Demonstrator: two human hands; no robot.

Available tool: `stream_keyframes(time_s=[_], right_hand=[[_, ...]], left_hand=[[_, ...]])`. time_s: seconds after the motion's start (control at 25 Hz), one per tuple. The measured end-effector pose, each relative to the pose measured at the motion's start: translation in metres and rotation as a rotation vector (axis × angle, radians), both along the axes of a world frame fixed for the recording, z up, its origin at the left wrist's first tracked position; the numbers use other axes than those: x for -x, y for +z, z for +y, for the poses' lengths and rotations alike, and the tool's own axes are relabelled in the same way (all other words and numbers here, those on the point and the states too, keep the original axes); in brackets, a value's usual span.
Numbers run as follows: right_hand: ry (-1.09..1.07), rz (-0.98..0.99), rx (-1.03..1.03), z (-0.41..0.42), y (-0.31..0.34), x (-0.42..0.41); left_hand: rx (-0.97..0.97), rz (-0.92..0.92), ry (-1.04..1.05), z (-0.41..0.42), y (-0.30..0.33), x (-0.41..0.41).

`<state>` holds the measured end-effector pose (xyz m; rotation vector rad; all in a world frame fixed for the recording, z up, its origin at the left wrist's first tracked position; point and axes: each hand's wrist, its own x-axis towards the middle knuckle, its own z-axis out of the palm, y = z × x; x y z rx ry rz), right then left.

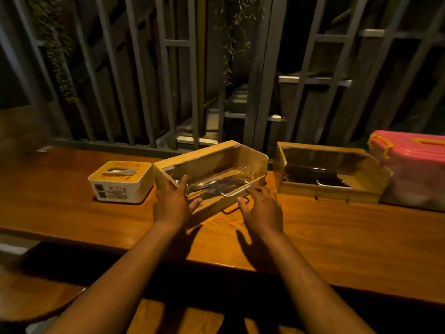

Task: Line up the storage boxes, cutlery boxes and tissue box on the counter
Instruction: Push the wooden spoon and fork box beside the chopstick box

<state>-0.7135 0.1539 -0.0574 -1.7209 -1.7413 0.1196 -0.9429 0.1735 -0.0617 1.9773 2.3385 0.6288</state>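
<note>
A wooden cutlery box (pixel 216 150) with a clear lid and metal cutlery inside lies skewed on the wooden counter (pixel 72 213), its right end turned away from me. My left hand (pixel 172 203) rests against its near left corner, fingers spread. My right hand (pixel 263 208) hovers at its front side near the metal handle, fingers apart. A white and yellow tissue box (pixel 120 182) stands just left of it. A second cutlery box (pixel 337 169) with dark contents sits to the right. A pink-lidded storage box (pixel 414 165) stands at the far right.
A grey metal railing (pixel 168 80) with hanging plants runs behind the counter's far edge. A lower wooden bench (pixel 48 297) lies in front of the counter near me. Bare counter surface stretches to the left of the tissue box.
</note>
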Motion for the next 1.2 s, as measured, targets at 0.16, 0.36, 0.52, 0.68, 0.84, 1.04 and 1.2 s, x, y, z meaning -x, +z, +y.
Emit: stream_keyframes(time_s=[0.16,0.36,0.52,0.68,0.84,1.04,1.2], right_hand=[[-0.074,-0.006,0.029,0.013,0.006,0.011],[-0.13,-0.04,0.057,0.046,0.018,0.015],[-0.122,-0.039,0.056,0.066,0.019,0.008],[-0.069,-0.069,0.106,0.089,0.024,-0.006],[-0.086,-0.136,0.169,0.118,0.036,-0.019],[-0.056,-0.12,0.385,0.144,0.033,-0.027],[-0.126,-0.029,0.245,0.124,0.006,-0.017]], left_hand=[[-0.045,-0.039,-0.092,0.004,-0.008,0.01],[-0.039,0.023,-0.185,0.011,-0.006,0.035],[0.006,0.02,-0.304,0.023,0.003,0.066],[0.092,0.058,-0.312,0.035,0.022,0.09],[0.097,-0.221,-0.198,0.047,0.028,0.07],[-0.018,-0.251,-0.037,0.071,0.009,0.043],[0.008,-0.083,-0.091,0.106,0.013,0.065]])
